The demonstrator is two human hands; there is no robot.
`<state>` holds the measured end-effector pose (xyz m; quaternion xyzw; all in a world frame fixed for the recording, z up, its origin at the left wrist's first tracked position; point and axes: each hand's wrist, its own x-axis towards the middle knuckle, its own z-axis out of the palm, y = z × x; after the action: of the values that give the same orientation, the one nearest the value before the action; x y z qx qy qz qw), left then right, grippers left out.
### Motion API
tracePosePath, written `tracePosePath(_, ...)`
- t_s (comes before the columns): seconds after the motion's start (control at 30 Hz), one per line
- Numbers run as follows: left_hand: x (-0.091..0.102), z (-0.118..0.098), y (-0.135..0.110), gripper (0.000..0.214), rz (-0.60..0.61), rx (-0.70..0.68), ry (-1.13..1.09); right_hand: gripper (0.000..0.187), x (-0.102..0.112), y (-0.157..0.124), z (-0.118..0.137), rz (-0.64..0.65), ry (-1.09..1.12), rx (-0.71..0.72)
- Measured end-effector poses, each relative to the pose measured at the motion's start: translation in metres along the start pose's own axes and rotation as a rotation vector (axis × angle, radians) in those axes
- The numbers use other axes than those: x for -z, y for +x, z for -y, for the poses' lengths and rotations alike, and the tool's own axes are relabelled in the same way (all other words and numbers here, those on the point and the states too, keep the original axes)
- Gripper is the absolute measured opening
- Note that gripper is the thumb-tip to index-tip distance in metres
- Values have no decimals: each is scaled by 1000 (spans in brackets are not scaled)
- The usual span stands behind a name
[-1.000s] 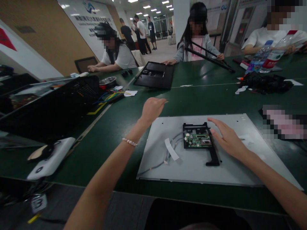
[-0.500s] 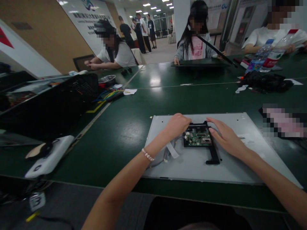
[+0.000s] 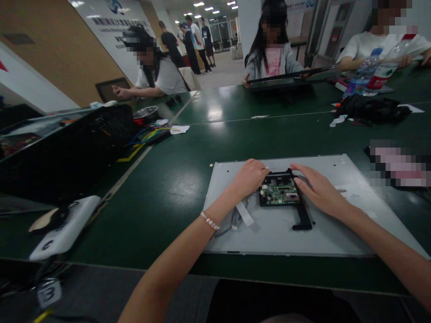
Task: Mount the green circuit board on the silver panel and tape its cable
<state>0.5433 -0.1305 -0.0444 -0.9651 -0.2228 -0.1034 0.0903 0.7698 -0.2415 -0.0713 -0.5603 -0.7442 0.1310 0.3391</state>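
Note:
A grey-white flat display panel [image 3: 266, 240] lies on the green table, back side up. On its middle sits a black plastic bracket [image 3: 304, 217] that frames a green circuit board [image 3: 279, 194]. My left hand [image 3: 249, 177], a beaded bracelet at its wrist, has its fingers curled over the bracket's upper left corner; the fingertips are partly hidden. Thumb and fingers of my right hand [image 3: 318, 190] hold the bracket at its upper right corner. Beside the board, a white strip [image 3: 245, 214] and grey cables [image 3: 234, 220] rest on the panel near my left wrist.
A large black computer case [image 3: 70, 154] stands at left, with a white power strip [image 3: 63, 229] nearer me. Plastic bottles [image 3: 363, 74] and a black bundle [image 3: 373, 109] lie back right. Across the table, a person [image 3: 269, 63] handles a black panel [image 3: 283, 83]; others sit nearby.
My view has shifted slightly. Both hands stay at the bracket with little change. The person across has lowered a long black piece onto the black panel.

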Motion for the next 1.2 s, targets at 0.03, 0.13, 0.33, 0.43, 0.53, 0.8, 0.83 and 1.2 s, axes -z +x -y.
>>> tracePosePath(0.03,0,0,0,19,1,1,-1,46,0,0,0,0,-1,-1)
tracePosePath(0.13,-1,1,-1,20,-13,-6,-10,46,0,0,-1,-2,-7,3)
tracePosePath(0.33,-5,3,-3,23,-37,-12,-10,46,1,1,-1,-5,-20,31)
tracePosePath(0.43,-5,2,-3,23,-34,1,-8,46,0,1,-2,2,-22,30)
tracePosePath(0.53,-4,1,-3,23,-12,11,-13,46,-1,0,-3,11,-22,28)
tracePosePath(0.8,-2,0,-4,24,1,26,-20,48,2,1,-1,14,-9,19)
tracePosePath(0.83,-2,0,-4,24,5,28,-18,48,2,1,0,15,-7,16)
tracePosePath(1.2,-2,1,-1,28,-117,196,-217,48,10,2,-6,3,-51,-9)
